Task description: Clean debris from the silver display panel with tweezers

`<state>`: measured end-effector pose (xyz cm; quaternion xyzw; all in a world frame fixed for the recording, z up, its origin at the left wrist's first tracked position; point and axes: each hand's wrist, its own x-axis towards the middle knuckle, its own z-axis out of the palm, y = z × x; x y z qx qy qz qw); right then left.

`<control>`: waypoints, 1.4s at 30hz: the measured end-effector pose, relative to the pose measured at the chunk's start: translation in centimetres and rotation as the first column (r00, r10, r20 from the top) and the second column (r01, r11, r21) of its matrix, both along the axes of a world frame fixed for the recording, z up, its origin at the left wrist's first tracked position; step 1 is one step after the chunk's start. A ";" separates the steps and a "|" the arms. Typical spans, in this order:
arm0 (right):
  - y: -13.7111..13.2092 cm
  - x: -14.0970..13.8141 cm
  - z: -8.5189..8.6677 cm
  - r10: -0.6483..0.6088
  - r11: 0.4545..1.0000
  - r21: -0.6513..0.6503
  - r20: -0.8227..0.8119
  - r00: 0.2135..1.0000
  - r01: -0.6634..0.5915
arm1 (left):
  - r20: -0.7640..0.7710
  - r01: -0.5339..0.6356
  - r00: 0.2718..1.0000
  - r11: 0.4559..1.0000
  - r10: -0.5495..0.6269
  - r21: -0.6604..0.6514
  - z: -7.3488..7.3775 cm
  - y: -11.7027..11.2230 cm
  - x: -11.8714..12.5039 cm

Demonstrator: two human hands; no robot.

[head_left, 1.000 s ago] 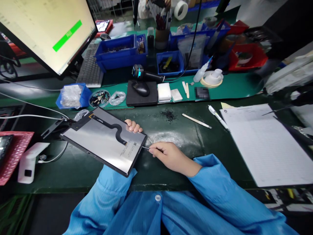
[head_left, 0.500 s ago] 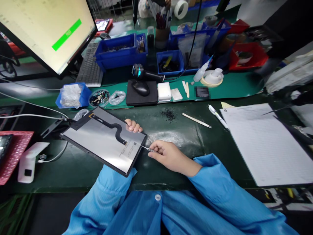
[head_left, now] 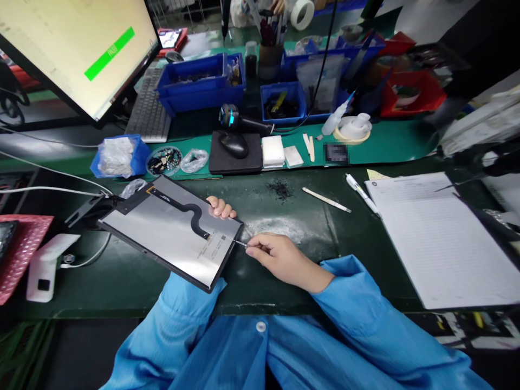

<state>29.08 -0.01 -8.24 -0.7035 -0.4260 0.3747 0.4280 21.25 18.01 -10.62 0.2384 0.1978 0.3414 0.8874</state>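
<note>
Over the near part of the bench (head_left: 260, 295): a flat silver-backed panel (head_left: 162, 233) is held at a slant, back upward, with a black ribbon (head_left: 197, 219) curving across it toward its right end.
Left hand (head_left: 221, 207): fingertips curled over the panel's far edge near the right corner, gripping it; the palm and thumb are hidden beneath.
Right hand (head_left: 280, 257): thumb and forefinger pinched together on a thin metal tool (head_left: 240, 243), the other fingers folded inward.
Tool tip: at the panel's right-hand edge; it seems to touch, but it is too fine to be sure.
Bench beyond the hands: dark crumbs (head_left: 280, 189) lie scattered in a small patch, a pale stick (head_left: 326, 200) just to their right, both apart from the panel.
Paper side: a white pen (head_left: 361, 194) lies by the left edge of a lined sheet (head_left: 439, 238), to the right of the right hand.
Green mat (head_left: 377, 151): a black mouse (head_left: 233, 145) sits on a dark pad (head_left: 215, 160), a white stack (head_left: 273, 151) just beside it.
Screen (head_left: 73, 38): upper left, showing a green bar (head_left: 109, 53).
</note>
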 end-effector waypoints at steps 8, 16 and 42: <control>0.0 -0.1 0.0 -0.036 0.999 -0.040 -0.099 0.994 0.032 | 0.098 0.028 0.995 1.000 -0.027 -0.006 -0.7 0.2 -0.5; -0.1 0.0 0.2 0.000 1.000 -0.020 -0.020 1.000 0.000 | 0.057 0.028 0.998 0.999 -0.026 -0.034 0.3 -0.1 -0.3; -0.1 -0.2 -0.1 -0.042 0.998 -0.044 -0.105 0.994 0.038 | 0.048 0.013 0.999 1.000 -0.012 -0.025 0.0 -0.1 -0.2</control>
